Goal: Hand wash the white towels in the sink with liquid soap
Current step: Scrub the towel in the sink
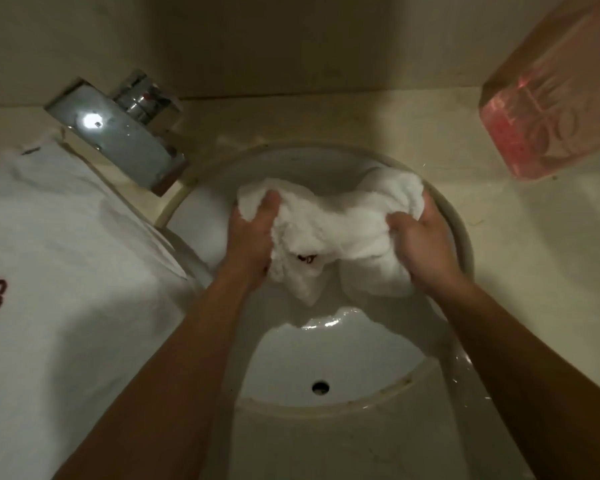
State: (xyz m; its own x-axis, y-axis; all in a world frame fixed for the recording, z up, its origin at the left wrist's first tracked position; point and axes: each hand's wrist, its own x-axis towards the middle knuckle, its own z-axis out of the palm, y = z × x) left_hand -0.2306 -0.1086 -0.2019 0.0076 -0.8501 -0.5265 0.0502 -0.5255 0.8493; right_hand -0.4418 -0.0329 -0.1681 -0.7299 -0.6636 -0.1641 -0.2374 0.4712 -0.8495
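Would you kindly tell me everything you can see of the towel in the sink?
The towel is white, thick terry by the look, bunched into a crumpled mass at the far side of the sink. A small dark red mark shows near its lower middle. The left hand grips its left end and the right hand its right end, fingers dug into the cloth. A fold hangs down below the hands.

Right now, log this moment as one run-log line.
phase: washing | left hand: grips white towel | right hand: grips same towel | towel: bunched in sink | second towel: on counter, left | pink bottle: right of sink
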